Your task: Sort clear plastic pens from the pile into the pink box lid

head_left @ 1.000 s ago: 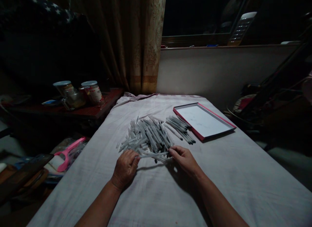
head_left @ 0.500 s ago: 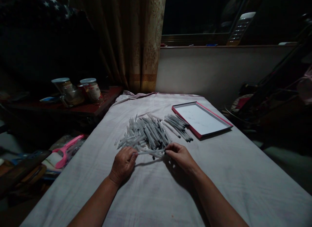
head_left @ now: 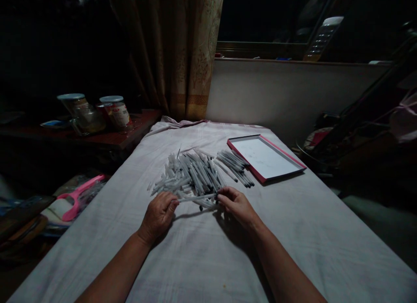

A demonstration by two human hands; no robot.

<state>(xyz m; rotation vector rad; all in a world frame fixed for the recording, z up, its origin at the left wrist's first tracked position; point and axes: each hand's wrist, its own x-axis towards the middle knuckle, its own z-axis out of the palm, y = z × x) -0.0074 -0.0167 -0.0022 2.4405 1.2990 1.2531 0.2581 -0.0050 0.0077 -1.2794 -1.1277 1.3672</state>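
Between my two hands a clear pen (head_left: 197, 199) is held level. My left hand (head_left: 160, 211) is closed on its left end, thumb and fingers together. Its dark right end is pinched by my right hand (head_left: 235, 204). Just beyond my hands lies a heap of clear pen parts (head_left: 192, 170), with a few loose pieces at its near edge. To the right of the heap, a smaller group of dark-tipped pens (head_left: 236, 164) lies roughly side by side, beside a shallow red-edged box lid (head_left: 267, 157) with a white inside.
A pale cloth (head_left: 192, 259) covers the table. At left, two lidded containers (head_left: 116, 112) and a glass jug (head_left: 87, 120) stand on a dark red side table (head_left: 130, 136). Below is a pink plastic item (head_left: 76, 199). A bottle (head_left: 324, 38) leans on the windowsill.
The view has shifted slightly, so most things appear a little further left or higher. Both hands keep their hold on the pen, which now tilts slightly.
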